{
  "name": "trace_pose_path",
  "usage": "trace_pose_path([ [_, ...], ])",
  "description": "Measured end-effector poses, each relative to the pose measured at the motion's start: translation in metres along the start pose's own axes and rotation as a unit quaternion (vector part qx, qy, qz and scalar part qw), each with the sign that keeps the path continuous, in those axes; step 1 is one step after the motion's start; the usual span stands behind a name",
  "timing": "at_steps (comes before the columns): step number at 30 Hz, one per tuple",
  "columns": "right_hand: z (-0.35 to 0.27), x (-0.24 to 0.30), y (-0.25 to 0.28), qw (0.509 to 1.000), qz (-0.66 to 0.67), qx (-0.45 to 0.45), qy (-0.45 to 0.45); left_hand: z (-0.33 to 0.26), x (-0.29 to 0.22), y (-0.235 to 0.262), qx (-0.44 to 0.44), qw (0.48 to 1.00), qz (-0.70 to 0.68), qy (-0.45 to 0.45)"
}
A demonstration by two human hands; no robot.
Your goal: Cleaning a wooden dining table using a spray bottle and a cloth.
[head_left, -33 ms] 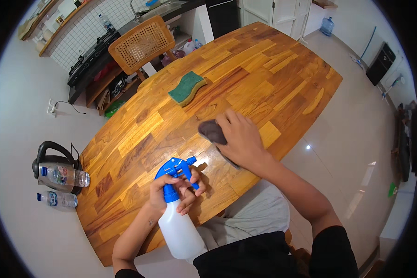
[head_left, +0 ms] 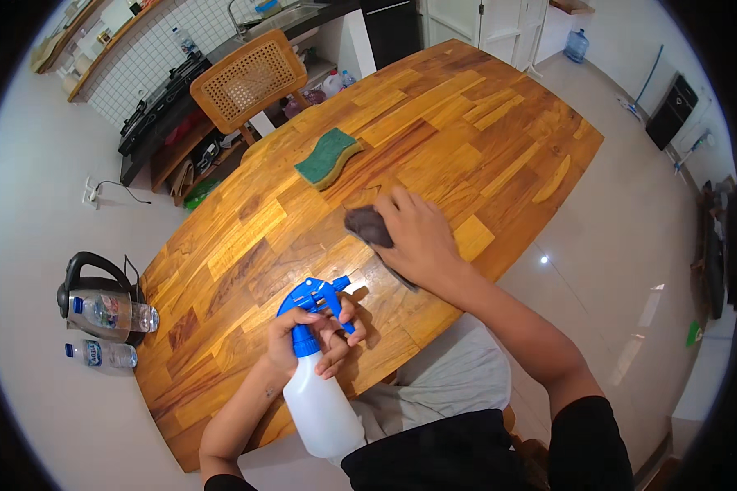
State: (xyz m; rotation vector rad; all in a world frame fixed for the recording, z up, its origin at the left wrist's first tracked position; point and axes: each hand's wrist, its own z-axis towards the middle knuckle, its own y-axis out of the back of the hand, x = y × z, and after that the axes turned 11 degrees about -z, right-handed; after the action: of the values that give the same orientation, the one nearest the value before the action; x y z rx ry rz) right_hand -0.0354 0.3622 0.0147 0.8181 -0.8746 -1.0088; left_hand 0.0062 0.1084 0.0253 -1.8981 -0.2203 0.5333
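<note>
The left hand (head_left: 321,335) has its grip closed around the neck of a white spray bottle (head_left: 323,409), with fingers by the blue trigger (head_left: 336,307). The bottle tilts, its fat end toward 6 o'clock and its nozzle toward about 3 o'clock. At 1 o'clock from that hand, the right hand (head_left: 422,237) has its grip on a bunched dark cloth (head_left: 367,225) on the wooden desk (head_left: 250,299). A green and yellow sponge (head_left: 327,157) lies at 11 o'clock from the cloth, not touching it. At 9 o'clock from the left hand are a kettle (head_left: 110,285) and two clear bottles (head_left: 102,353).
</note>
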Motion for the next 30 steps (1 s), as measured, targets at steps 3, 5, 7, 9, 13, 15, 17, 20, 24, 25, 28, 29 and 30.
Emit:
trace_pose_path([
  [3,0.013,-0.001,-0.005,1.0,-0.012,-0.018,0.002,0.006,0.005,0.0,0.014,1.0,-0.014,-0.012],
  [5,0.011,0.001,-0.001,1.0,-0.025,-0.016,0.001,0.005,0.006,0.0,0.021,0.999,-0.028,-0.025],
  [7,-0.003,0.007,0.006,0.998,-0.06,-0.01,-0.001,0.003,0.004,0.007,0.078,0.993,-0.079,-0.035],
  [9,-0.023,0.019,0.018,0.998,-0.067,-0.001,0.002,-0.001,0.004,0.01,0.079,0.992,-0.088,-0.039],
  [13,-0.068,0.042,0.038,0.996,-0.01,0.082,-0.014,-0.001,0.003,0.009,0.087,0.992,-0.085,-0.025],
  [15,-0.076,0.044,0.04,0.996,0.002,0.083,-0.009,-0.002,0.004,0.006,0.075,0.992,-0.095,-0.022],
  [17,-0.073,0.043,0.04,0.996,0.011,0.084,-0.007,-0.002,0.004,0.005,0.063,0.993,-0.085,-0.043],
  [20,-0.052,0.037,0.04,0.995,0.057,0.082,0.014,-0.002,0.003,0.006,0.065,0.994,-0.082,-0.042],
  [24,-0.02,0.03,0.015,0.996,0.051,0.059,0.052,-0.003,0.003,0.008,0.064,0.994,-0.077,-0.047],
  [25,-0.01,0.029,0.009,0.996,0.042,0.055,0.059,-0.001,0.003,0.008,0.066,0.994,-0.081,-0.044],
  [28,0.018,0.029,-0.007,0.998,0.007,0.035,0.06,0.0,0.004,0.007,0.067,0.993,-0.081,-0.05],
  [29,0.02,0.029,-0.009,0.998,0.009,0.034,0.06,-0.001,0.003,0.008,0.072,0.993,-0.077,-0.053],
  [30,0.02,0.029,-0.009,0.998,0.02,0.028,0.06,-0.001,0.002,0.01,0.07,0.994,-0.065,-0.054],
])
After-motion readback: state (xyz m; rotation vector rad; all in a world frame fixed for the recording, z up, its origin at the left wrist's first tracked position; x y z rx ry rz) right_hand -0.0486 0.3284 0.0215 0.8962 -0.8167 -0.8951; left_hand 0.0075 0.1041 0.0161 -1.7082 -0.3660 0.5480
